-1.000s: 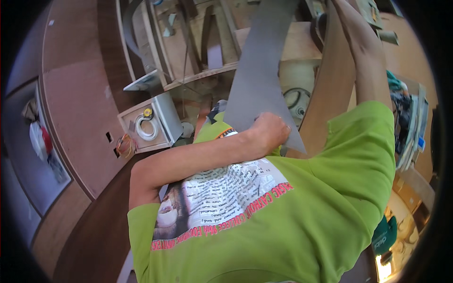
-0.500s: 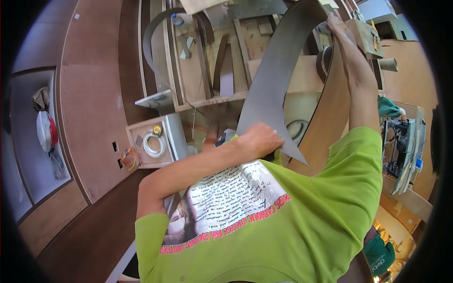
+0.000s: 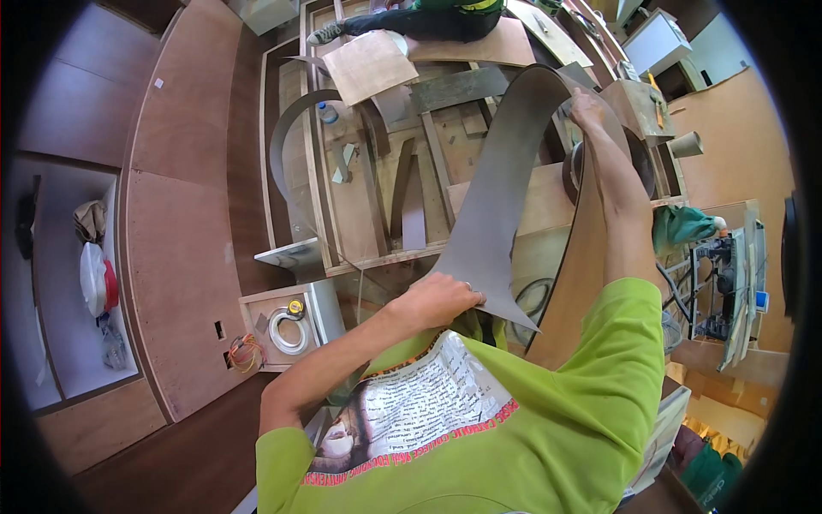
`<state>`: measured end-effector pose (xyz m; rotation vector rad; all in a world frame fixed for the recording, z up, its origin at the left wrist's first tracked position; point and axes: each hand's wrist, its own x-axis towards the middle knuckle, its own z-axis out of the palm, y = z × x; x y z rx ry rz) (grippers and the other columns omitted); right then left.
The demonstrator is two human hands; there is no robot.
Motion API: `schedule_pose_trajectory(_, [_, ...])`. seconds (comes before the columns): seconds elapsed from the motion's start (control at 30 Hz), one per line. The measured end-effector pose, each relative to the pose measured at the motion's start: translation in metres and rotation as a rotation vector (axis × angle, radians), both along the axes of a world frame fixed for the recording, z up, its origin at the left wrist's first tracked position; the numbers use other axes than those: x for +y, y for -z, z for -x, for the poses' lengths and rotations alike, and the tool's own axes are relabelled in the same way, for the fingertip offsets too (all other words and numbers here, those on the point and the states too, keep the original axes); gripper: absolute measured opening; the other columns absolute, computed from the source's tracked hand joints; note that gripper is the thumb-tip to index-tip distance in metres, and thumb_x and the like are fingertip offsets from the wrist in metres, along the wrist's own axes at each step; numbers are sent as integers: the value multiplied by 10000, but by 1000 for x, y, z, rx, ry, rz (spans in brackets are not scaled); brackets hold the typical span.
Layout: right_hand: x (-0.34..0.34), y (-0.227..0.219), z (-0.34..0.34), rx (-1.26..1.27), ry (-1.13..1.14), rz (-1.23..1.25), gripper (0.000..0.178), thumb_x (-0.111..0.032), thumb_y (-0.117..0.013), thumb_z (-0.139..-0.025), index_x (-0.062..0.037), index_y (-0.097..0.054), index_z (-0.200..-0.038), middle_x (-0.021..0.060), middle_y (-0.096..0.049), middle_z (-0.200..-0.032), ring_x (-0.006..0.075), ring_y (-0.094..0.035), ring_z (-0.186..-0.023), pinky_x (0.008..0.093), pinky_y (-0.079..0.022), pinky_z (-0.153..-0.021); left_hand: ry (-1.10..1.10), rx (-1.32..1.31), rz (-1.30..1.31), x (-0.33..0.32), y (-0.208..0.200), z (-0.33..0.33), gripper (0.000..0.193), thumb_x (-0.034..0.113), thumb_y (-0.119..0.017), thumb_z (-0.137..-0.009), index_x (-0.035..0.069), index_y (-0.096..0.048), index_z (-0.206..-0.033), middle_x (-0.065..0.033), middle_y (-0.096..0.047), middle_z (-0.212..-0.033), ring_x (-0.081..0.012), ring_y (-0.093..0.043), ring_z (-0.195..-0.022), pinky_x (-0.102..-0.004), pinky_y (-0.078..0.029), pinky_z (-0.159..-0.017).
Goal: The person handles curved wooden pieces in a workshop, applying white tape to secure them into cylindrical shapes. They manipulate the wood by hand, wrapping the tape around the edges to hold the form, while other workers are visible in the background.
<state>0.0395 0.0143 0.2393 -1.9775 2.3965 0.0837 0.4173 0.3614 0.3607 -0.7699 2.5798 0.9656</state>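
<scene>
A long grey flexible laminate sheet (image 3: 501,184) curves up and away from me, bending over at its far end. Its wood-coloured side (image 3: 569,283) runs back toward me on the right. My left hand (image 3: 441,300) is closed on the near end, close to my chest, beside a pointed corner. Farther off, my right hand (image 3: 586,111) grips the edge near the bend, its arm stretched forward; some of its fingers are hidden behind the sheet.
A wooden frame (image 3: 385,257) with offcuts lies ahead, and another person's leg (image 3: 428,26) rests across its far end. On the left, a small box (image 3: 265,304) carries a white coil (image 3: 289,332) and a tape measure (image 3: 295,308). Equipment (image 3: 723,274) stands at right.
The view has tilted upward, bringing the other person's leg into sight. Both my hands keep hold of the laminate sheet; they and the scene appear lower in the picture.
</scene>
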Motion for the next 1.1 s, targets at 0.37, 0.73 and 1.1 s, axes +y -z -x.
schedule_pose_trajectory(0.37, [-32, -8, -33, -36, 157, -72, 343, -239, -509, -937, -112, -536, -1255, 183, -578, -1283, 394, -568, -1186, 641, -448, -914, 14, -31, 36, -64, -82, 19, 453, 5, -592, -762, 118, -595, -1200, -130, -674, -907, -316, -665, -853, -416, -521, -702])
schedule_pose_trajectory(0.73, [-136, 76, 7, -92, 259, -41, 403, -181, -542, -910, -137, -496, -1308, 95, -494, -1373, 411, -442, -1295, 731, -268, -1014, -1, -208, -162, -152, -96, 60, 508, -23, -537, -741, 155, -621, -1209, -118, -681, -972, -336, -652, -834, -427, -520, -692])
schedule_pose_trajectory(1.1, [-161, 136, 51, -128, 236, 29, 488, -194, -635, -843, -130, -478, -1301, 75, -507, -1342, 322, -470, -1280, 690, -300, -1020, -27, -306, -261, -217, -100, 104, 513, -9, -532, -758, 173, -595, -1234, -101, -671, -964, -332, -651, -844, -430, -515, -698])
